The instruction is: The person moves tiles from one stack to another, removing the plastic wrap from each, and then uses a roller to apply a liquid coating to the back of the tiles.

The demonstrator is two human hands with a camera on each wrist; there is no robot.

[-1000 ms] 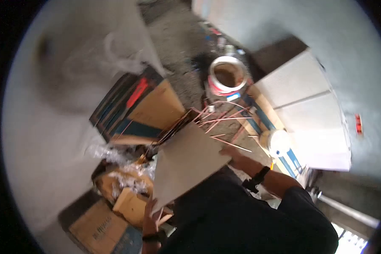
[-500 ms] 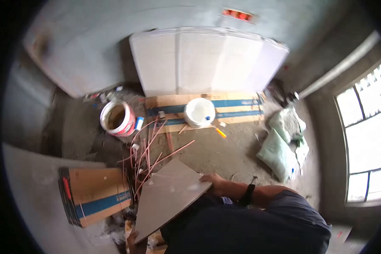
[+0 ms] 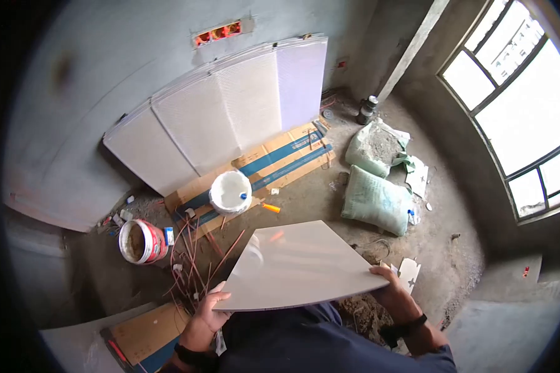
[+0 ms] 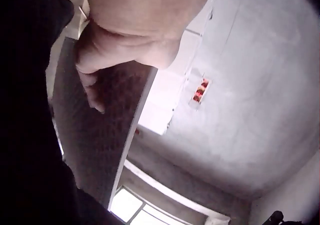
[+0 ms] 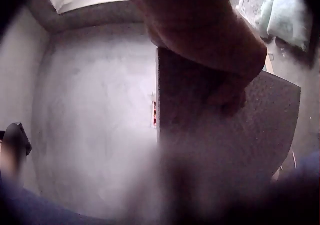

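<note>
At the frame's lower centre, my left hand (image 3: 208, 315) and right hand (image 3: 394, 292) grip opposite ends of a glossy beige, flat, ceramic-looking tile (image 3: 305, 267), likely for balance.

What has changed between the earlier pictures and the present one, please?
The tile swung to the right, away from the cardboard boxes, as the view turned that way. Nothing was taken or let go: the left hand and right hand grip it throughout. The red bucket and white bucket stayed put.
</note>
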